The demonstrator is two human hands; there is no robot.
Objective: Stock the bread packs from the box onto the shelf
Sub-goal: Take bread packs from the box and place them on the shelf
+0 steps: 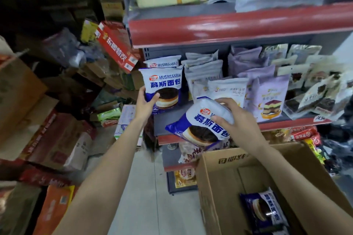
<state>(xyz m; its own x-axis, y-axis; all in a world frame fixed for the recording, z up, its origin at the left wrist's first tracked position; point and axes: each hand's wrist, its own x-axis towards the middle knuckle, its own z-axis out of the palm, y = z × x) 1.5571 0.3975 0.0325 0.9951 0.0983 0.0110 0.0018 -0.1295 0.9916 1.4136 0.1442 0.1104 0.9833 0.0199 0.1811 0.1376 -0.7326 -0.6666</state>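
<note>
My left hand (146,102) grips the lower left corner of a blue-and-white bread pack (163,87), which stands upright at the left end of the middle shelf (164,120), in front of another such pack (162,62). My right hand (236,115) holds a second bread pack (198,123) by its top, tilted, in the air just before the shelf's front edge. The open cardboard box (215,181) sits at lower right, and one more bread pack (266,211) lies at its bottom.
Rows of white and purple cake packs (267,97) fill the shelf to the right of the bread packs. A red-edged upper shelf (229,26) hangs above. Stacked cartons (47,139) crowd the left side of the narrow aisle. More snacks sit on lower shelves (185,177).
</note>
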